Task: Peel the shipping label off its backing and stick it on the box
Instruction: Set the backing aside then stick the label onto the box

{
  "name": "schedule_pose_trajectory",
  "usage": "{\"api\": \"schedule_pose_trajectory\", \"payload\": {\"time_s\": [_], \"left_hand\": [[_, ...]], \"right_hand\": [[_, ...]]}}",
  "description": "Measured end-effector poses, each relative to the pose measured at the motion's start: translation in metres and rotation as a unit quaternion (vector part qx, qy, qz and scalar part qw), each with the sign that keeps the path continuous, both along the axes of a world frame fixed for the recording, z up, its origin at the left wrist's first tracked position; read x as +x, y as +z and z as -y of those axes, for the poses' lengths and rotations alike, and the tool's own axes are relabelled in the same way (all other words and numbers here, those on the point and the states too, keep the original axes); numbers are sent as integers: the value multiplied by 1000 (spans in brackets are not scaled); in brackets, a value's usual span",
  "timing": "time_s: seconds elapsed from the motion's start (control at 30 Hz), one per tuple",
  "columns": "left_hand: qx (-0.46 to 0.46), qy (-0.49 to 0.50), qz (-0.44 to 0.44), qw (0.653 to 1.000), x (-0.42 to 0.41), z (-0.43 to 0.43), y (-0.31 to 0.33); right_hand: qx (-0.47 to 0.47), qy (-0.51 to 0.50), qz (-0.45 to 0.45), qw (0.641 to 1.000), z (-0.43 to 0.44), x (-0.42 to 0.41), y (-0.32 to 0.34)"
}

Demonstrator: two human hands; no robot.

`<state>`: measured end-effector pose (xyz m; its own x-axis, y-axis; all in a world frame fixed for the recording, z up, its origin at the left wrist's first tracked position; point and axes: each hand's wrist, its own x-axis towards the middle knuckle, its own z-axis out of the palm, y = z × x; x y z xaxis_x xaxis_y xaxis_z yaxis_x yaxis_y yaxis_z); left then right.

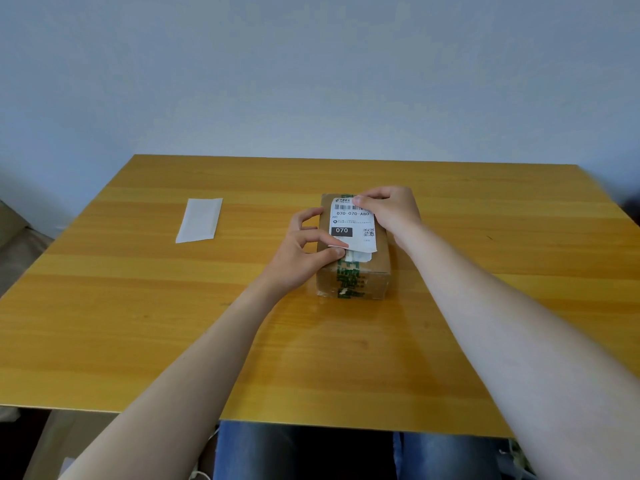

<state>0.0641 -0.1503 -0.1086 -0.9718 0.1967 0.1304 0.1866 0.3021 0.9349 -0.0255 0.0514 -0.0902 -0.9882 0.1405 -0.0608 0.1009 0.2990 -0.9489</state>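
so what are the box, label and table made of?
Box: matte brown cardboard, apparently, sealed with green printed tape. Shipping label: thin white printed paper, near edge lifting. Table: glossy yellow wood grain, possibly laminate; it shows glare.

**Wooden table with a box and a backing sheet**

A yellow-orange wooden table (138,323) with lengthwise grain bands carries two things. A brown cardboard box (377,268), taped with green-printed tape, stands on it between the fingers of both hands: left fingers (311,216) at its left side, right fingers (363,200) on its far top edge. A white backing sheet (200,220) lies flat, well apart to the left of the left fingers.
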Motion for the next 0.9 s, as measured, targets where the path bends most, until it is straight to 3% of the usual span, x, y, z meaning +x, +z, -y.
{"api": "schedule_pose_trajectory", "payload": {"time_s": [0.4,0.67,0.9], "left_hand": [[32,11,32,999,2,-2,7],[-55,56,72,994,-13,-19,23],[-67,88,144,983,-22,-25,36]], "right_hand": [[-9,-26,-3,1000,0,2,-4],[-55,18,39,998,-3,15,2],[-108,76,96,987,-11,30,0]]}}
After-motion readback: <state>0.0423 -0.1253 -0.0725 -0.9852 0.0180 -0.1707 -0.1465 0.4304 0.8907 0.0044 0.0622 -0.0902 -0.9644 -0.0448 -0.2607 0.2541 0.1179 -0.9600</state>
